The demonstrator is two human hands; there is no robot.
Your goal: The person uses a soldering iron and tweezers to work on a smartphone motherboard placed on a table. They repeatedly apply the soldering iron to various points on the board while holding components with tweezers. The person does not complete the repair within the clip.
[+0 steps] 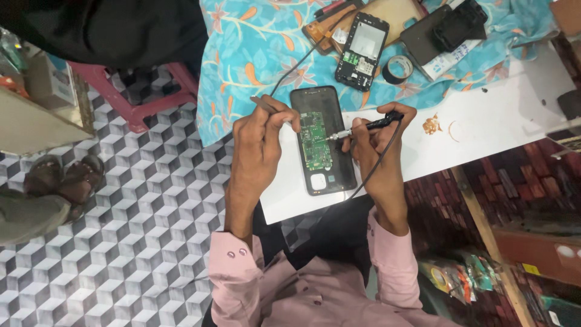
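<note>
A black phone lies face down on the white table with a green circuit board resting on it. My right hand grips a black soldering iron whose metal tip touches the board's right edge. Its cable runs down past my wrist. My left hand holds a thin tool like a pen beside the board's left edge, fingers resting on the phone.
A blue flowered cloth covers the table's far end, bearing an opened phone frame, a tape roll, a black box and other parts. A pink stool and another person's sandalled feet are on the patterned floor.
</note>
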